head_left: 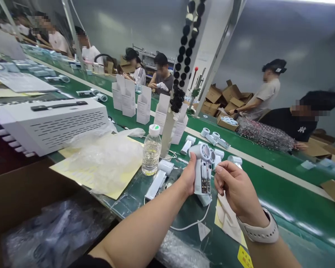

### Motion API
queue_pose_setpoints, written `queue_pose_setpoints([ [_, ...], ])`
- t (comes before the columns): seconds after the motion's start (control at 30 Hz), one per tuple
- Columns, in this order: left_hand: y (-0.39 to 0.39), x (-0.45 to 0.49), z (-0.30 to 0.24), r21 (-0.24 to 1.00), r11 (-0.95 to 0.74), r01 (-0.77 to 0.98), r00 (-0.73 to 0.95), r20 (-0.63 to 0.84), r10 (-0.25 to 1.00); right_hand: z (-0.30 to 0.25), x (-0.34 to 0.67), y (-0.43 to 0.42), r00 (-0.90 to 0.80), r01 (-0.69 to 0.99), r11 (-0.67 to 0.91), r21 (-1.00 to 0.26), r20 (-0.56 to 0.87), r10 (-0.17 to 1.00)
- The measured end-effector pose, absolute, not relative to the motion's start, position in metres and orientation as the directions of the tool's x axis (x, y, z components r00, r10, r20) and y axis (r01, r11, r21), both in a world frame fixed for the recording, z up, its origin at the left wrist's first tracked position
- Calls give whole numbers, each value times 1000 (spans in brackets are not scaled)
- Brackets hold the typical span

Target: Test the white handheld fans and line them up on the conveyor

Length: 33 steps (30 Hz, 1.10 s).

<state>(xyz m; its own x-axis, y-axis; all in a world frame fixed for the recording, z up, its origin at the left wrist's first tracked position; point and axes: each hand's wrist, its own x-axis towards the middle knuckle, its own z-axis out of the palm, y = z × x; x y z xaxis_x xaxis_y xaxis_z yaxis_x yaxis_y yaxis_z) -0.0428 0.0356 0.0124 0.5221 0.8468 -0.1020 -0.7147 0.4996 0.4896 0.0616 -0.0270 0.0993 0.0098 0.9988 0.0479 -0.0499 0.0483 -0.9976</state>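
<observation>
Nearest the camera sits an open cardboard box (pixel 22 190) holding clear plastic bags (pixel 53 234), and just past it the left hand (pixel 188 175) rises over a green conveyor belt (pixel 284 197), clenched round the body of a white handheld fan (pixel 202 175). The fan stands upright above the belt, its open casing showing a circuit board (pixel 203 184). The right hand (pixel 236 190) is just beside the fan, its thumb and forefinger pinched together near the fan's head; whether they grasp anything small cannot be told. A white watch (pixel 258 231) circles that wrist, and a thin white cable (pixel 190 226) lies on the belt below. Left of the hands stand a water bottle (pixel 151 150) and loose white fan parts (pixel 156 184), beside a yellow sheet (pixel 69 167) under crumpled plastic film (pixel 106 160). White cartons (pixel 143 104) stand farther along the belt, with a seated co-worker (pixel 162 78) beyond them
</observation>
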Motion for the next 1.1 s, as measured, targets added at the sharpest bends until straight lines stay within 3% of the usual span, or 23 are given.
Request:
queue_pose_setpoints([
  [0.2, 32, -33, 14, 481, 400, -781, 367, -166, 915, 137, 28, 25, -27, 316, 289, -904, 296, 955],
  [0.33, 29, -32, 14, 482, 458, -747, 381, -254, 889, 174, -7, 61, -105, 696, 500, -515, 615, 781],
  [0.43, 29, -31, 11, 486, 464, -741, 384, -260, 886, 191, -29, 79, -177, 809, 512, -289, 711, 681],
  [0.7, 37, -21, -3, 523, 446, -726, 341, -289, 895, 205, -54, 87, -256, 942, 332, 44, 734, 629],
  [0.83, 36, -16, -9, 548, 428, -719, 345, -255, 904, 229, -62, 87, -323, 946, 260, 193, 621, 714],
  [0.97, 34, -17, -9, 549, 407, -730, 343, -220, 913, 245, -68, 93, -352, 936, 309, 170, 495, 794],
  [1.1, 33, -20, -8, 530, 427, -733, 359, -231, 904, 246, -74, 98, -339, 939, 322, 121, 482, 808],
])
